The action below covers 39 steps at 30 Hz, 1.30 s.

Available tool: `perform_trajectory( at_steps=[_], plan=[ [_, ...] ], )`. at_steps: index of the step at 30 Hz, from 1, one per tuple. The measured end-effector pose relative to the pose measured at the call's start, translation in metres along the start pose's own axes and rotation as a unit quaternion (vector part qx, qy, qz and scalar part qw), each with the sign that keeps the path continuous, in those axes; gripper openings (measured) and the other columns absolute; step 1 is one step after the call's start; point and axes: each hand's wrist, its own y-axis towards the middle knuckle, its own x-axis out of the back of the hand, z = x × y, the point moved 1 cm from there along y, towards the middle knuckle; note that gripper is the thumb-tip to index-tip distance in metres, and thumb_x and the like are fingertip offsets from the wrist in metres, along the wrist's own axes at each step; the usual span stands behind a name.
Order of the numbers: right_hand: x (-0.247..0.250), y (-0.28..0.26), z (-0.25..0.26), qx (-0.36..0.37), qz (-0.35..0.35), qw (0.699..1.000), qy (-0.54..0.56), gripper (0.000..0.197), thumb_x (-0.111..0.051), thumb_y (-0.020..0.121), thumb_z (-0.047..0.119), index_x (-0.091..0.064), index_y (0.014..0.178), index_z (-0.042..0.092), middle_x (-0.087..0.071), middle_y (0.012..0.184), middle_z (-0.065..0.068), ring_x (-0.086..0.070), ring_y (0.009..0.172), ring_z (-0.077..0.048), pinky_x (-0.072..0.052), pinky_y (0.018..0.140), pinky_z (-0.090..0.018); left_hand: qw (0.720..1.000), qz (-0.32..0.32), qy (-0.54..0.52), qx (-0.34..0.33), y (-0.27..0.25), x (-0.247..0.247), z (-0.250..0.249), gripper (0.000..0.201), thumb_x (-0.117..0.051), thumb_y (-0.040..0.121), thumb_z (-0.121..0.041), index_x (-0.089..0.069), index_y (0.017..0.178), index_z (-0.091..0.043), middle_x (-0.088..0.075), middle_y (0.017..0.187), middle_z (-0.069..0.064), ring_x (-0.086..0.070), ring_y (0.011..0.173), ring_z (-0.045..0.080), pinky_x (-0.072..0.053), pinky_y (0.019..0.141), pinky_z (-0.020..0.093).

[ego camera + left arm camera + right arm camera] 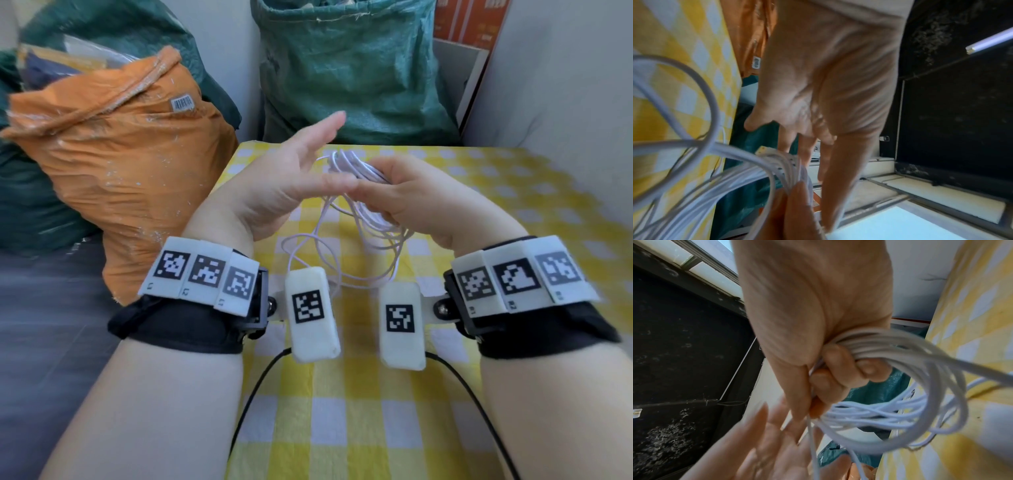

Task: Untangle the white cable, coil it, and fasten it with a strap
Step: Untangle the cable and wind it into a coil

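The white cable [368, 219] is gathered into several loops that hang over the yellow checked tablecloth [342, 428]. My right hand [404, 192] grips the top of the bundle, fingers curled round the strands [840, 368]. The loops [910, 402] spread out below the fist, and one loose strand trails onto the cloth. My left hand [308, 154] is raised beside the bundle with straight, spread fingers, its thumb tip touching the right hand's fingers. In the left wrist view the palm [828, 81] holds nothing and the cable [735, 162] passes beside it. No strap is in view.
An orange sack [126, 164] stands against the table's left edge and a green sack [349, 68] behind its far edge. A pale wall [565, 85] borders the right side. Black camera leads [253, 387] run from both wrists across the near cloth.
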Motion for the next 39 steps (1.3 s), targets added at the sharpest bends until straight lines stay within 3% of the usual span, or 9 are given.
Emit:
perform_trajectory(
  at_steps=[3,10,14,19,22,25,28,33,39],
  plan=[
    [-0.001,-0.001,0.0,-0.018,0.021,1.0,0.008,0.025,-0.059,0.091,0.035,-0.055,0.072,0.02,-0.045,0.061,0.003,-0.038,0.049,-0.006,-0.031,0.056,-0.027,0.992,0.042,0.109,-0.045,-0.004,-0.009,-0.008,0.071,-0.073,0.071,0.006,-0.051,0.132,-0.022,-0.058,0.129,-0.007,-0.051,0.116,-0.008,-0.041,0.085,0.005],
    [0.0,-0.003,0.006,0.015,-0.019,0.997,0.072,0.024,-0.068,0.084,0.034,-0.069,0.07,0.014,-0.037,0.066,-0.01,-0.031,0.056,-0.016,-0.025,0.052,-0.028,0.989,0.057,0.132,-0.02,-0.001,-0.01,-0.004,0.038,-0.06,0.078,-0.016,-0.063,0.116,-0.018,-0.069,0.108,0.01,-0.061,0.092,0.015,-0.047,0.083,0.029],
    [0.006,0.002,-0.002,-0.002,-0.09,0.991,0.103,0.028,-0.074,0.079,0.026,-0.066,0.08,-0.001,-0.038,0.056,-0.002,-0.034,0.048,-0.011,-0.026,0.049,-0.024,0.996,-0.001,0.088,-0.001,0.004,-0.008,0.001,0.017,-0.054,0.091,-0.021,-0.063,0.104,-0.014,-0.05,0.08,0.009,-0.05,0.067,0.013,-0.039,0.071,0.039],
    [0.012,0.004,-0.008,-0.036,-0.142,0.959,0.241,0.025,-0.067,0.086,0.02,-0.056,0.064,0.015,-0.048,0.05,0.006,-0.049,0.045,-0.007,-0.042,0.054,-0.022,0.991,-0.101,-0.091,0.015,0.009,-0.007,0.003,0.021,-0.038,0.102,-0.011,-0.049,0.084,-0.008,-0.035,0.064,0.0,-0.038,0.058,0.014,-0.051,0.067,0.029],
    [0.009,0.004,-0.005,-0.047,-0.121,0.922,0.365,0.02,-0.059,0.092,0.019,-0.055,0.073,0.014,-0.052,0.053,0.004,-0.056,0.046,-0.009,-0.052,0.073,-0.036,0.977,-0.11,-0.177,0.04,0.008,-0.007,0.002,0.028,-0.037,0.101,-0.011,-0.046,0.075,-0.011,-0.039,0.063,0.003,-0.042,0.058,0.017,-0.049,0.061,0.031],
    [0.008,0.004,-0.004,-0.054,-0.132,0.902,0.408,0.019,-0.054,0.095,0.016,-0.051,0.077,0.011,-0.046,0.048,0.005,-0.045,0.04,-0.011,-0.057,0.063,-0.034,0.985,-0.073,-0.145,0.064,0.004,-0.002,0.003,0.02,-0.045,0.097,-0.008,-0.054,0.079,-0.005,-0.054,0.07,0.01,-0.06,0.067,0.022,-0.054,0.06,0.033],
    [0.008,0.004,-0.005,-0.059,-0.134,0.927,0.346,0.021,-0.052,0.097,0.016,-0.048,0.076,0.014,-0.039,0.043,0.009,-0.034,0.037,-0.008,-0.046,0.046,-0.025,0.992,-0.036,-0.095,0.08,0.001,0.001,0.004,0.008,-0.051,0.091,-0.001,-0.059,0.092,-0.004,-0.062,0.073,0.008,-0.064,0.072,0.019,-0.055,0.071,0.032],
    [0.003,0.001,0.0,-0.044,-0.057,0.976,0.207,0.015,-0.054,0.095,0.014,-0.054,0.08,0.013,-0.038,0.05,0.008,-0.033,0.041,-0.009,-0.039,0.043,-0.024,0.997,0.001,-0.029,0.068,0.004,-0.003,0.004,0.033,-0.059,0.088,-0.003,-0.057,0.12,-0.005,-0.058,0.071,0.004,-0.059,0.059,0.017,-0.055,0.066,0.031],
    [0.0,0.001,0.006,-0.021,-0.023,0.988,0.154,0.013,-0.061,0.085,-0.001,-0.063,0.085,0.012,-0.046,0.063,0.001,-0.044,0.052,-0.012,-0.046,0.051,-0.024,0.996,0.005,-0.056,0.067,0.003,-0.006,0.001,0.015,-0.046,0.097,-0.01,-0.058,0.106,-0.006,-0.03,0.049,-0.009,-0.026,0.039,0.004,-0.03,0.043,0.018]
  ],
)
